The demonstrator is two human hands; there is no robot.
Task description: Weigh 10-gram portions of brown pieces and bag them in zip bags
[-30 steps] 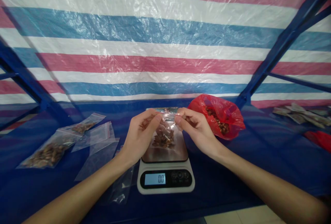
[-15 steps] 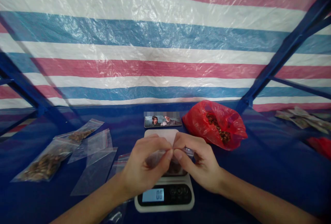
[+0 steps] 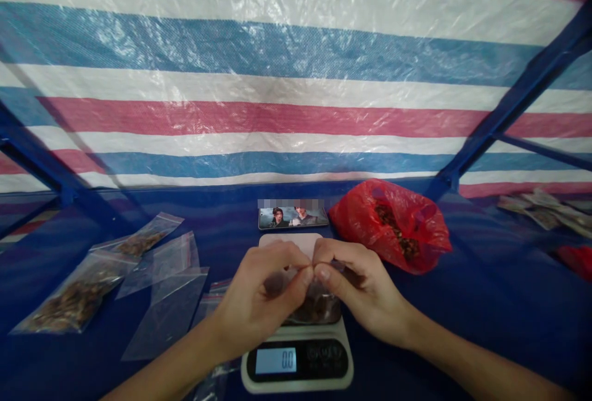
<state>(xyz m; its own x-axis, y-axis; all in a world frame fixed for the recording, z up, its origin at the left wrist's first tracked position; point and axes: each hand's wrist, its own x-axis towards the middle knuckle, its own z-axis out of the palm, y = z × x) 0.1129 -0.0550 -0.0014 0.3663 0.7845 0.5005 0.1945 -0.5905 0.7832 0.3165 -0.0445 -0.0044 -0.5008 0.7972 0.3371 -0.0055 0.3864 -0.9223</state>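
Over a white digital scale (image 3: pixel 296 384), my left hand (image 3: pixel 272 293) and my right hand (image 3: pixel 354 287) meet fingertip to fingertip. Both pinch the top edge of a clear zip-lock bag (image 3: pixel 319 305) with dark brown dried pieces in it. My fingers hide much of the bag's upper part. The scale's lit display reads 0.0. Just behind the scale lies a phone (image 3: pixel 293 217) showing a picture. To the right of it sits an open red plastic bag (image 3: pixel 356 213) holding brown dried pieces.
On the left lie a filled zip-lock bag (image 3: pixel 69 299), a smaller filled bag (image 3: pixel 148 237) and flat clear bags (image 3: pixel 166 308). More packets (image 3: pixel 541 210) and something red (image 3: pixel 576 260) are at the far right. Blue metal frame bars (image 3: pixel 481 123) and a striped sheet (image 3: pixel 277 117) stand behind.
The view has shifted slightly. Both hands keep their pinch on the zip-lock bag, and a little more of its contents shows below the fingers.
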